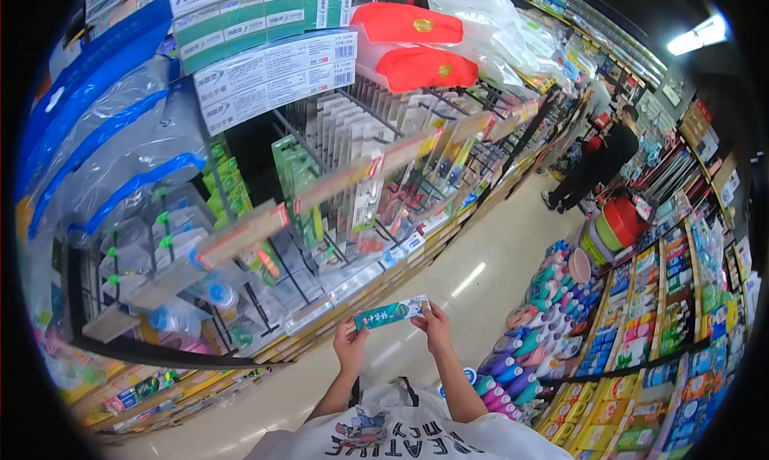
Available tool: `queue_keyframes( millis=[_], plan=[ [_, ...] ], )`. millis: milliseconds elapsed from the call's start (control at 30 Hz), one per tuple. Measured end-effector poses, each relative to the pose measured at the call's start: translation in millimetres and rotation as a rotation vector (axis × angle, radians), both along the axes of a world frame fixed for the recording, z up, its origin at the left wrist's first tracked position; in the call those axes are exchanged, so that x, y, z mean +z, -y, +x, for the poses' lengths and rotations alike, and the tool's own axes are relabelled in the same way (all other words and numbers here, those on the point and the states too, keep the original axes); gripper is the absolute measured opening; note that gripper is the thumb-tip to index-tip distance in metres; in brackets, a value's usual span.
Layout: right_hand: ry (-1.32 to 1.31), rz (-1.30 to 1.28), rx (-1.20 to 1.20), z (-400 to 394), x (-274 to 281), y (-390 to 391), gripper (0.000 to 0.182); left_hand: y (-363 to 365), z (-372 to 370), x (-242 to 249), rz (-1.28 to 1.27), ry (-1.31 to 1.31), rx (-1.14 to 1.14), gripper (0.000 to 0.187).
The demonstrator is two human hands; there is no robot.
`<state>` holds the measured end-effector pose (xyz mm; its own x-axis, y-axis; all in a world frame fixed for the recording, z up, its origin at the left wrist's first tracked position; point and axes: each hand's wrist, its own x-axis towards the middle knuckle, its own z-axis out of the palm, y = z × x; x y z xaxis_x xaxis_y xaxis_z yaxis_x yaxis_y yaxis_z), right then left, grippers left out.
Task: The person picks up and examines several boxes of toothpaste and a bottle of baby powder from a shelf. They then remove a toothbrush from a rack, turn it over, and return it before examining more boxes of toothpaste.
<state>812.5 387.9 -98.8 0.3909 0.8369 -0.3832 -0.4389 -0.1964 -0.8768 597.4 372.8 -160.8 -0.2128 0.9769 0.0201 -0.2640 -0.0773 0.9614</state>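
A long, slim teal and white toothpaste box (390, 313) with white lettering is held level in front of my chest, over the aisle floor. My left hand (349, 344) grips its left end, thumb and fingers closed round the edge. On the opposite end, my right hand (433, 327) pinches the box's white corner. Just beyond the box is the lower ledge of a shelf rack (360, 300) with hanging packets (352, 156) on metal hooks.
Large toothpaste cartons (276, 80) and red-topped bags (424, 68) sit on the rack's top. Purple and teal bottles (513, 364) crowd the floor at right, beside shelves of packaged goods (633, 340). Down the aisle, a person in dark clothes (605, 160) stands near stacked basins (621, 224).
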Motion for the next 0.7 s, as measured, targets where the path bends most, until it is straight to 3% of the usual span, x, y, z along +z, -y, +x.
queue_keyframes(
  millis=[67,200,300,433,533,700],
  plan=[
    [0.165,-0.036,0.010,18,-21,-18,0.036,-24,22,-10,-0.105,0.003,-0.001,0.027],
    [0.209,-0.104,-0.032,48,-42,-76,0.035,-65,54,-66,-0.312,-0.134,-0.006,0.032],
    [0.332,-0.143,0.011,76,-61,-121,0.034,-96,77,-65,-0.338,-0.173,-0.019,0.042],
    [0.278,-0.103,0.062,109,-91,-179,0.039,-134,109,-65,-0.459,-0.087,-0.145,0.054],
    [0.205,-0.034,0.072,131,-108,-216,0.042,-155,134,-60,-0.490,0.101,-0.025,0.052],
    [0.071,0.060,0.135,139,-136,-249,0.057,-172,152,-52,-0.528,0.171,0.082,0.050]
  ],
)
